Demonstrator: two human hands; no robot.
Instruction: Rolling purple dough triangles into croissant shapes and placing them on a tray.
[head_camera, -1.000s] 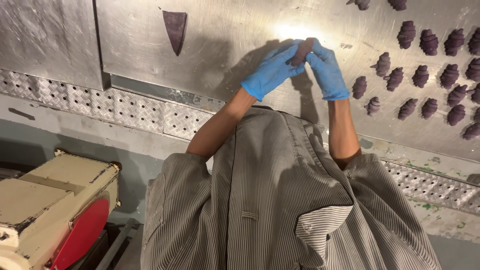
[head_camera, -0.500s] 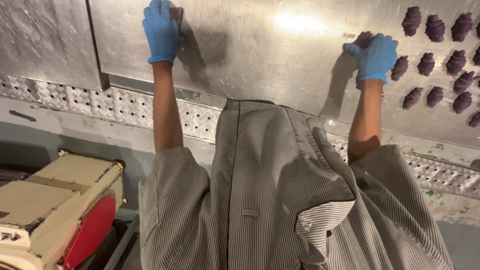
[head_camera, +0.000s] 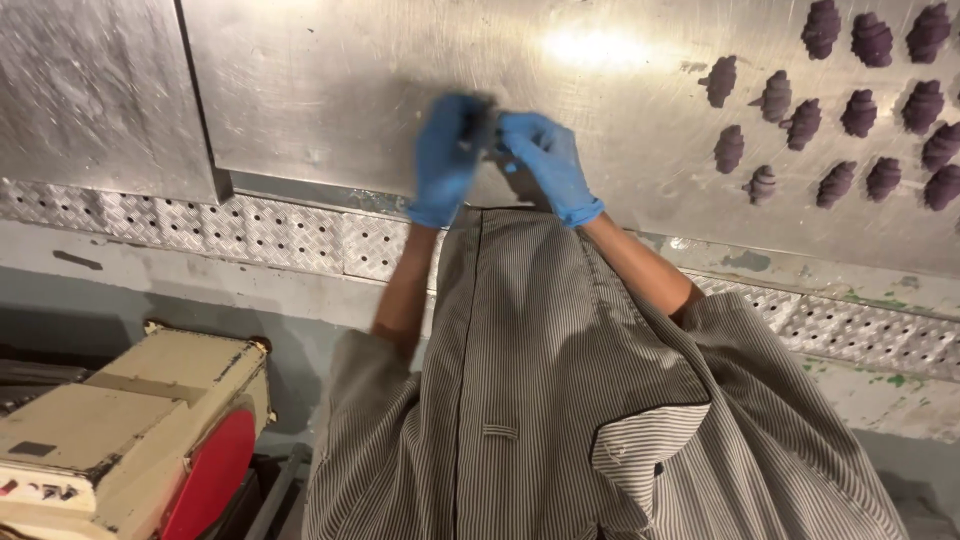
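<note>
The person is shaping a small piece of purple dough (head_camera: 487, 128) — both hands are meeting over the steel surface (head_camera: 330, 90), near its front edge. The left hand (head_camera: 447, 155) and the right hand (head_camera: 545, 160), both in blue gloves, are curling their fingers closed around the piece, which is mostly hidden between them and blurred. Judging by that, the piece is being rolled or pinched into form; the next move calls for a light, even squeeze so the soft dough is not flattened. To the right, finished purple pieces (head_camera: 860, 110) are lying in rows — ridged, tapering, crescent-like lumps, matte against the scratched, shiny metal. A striped cloth apron (head_camera: 560, 400) is hanging below.
</note>
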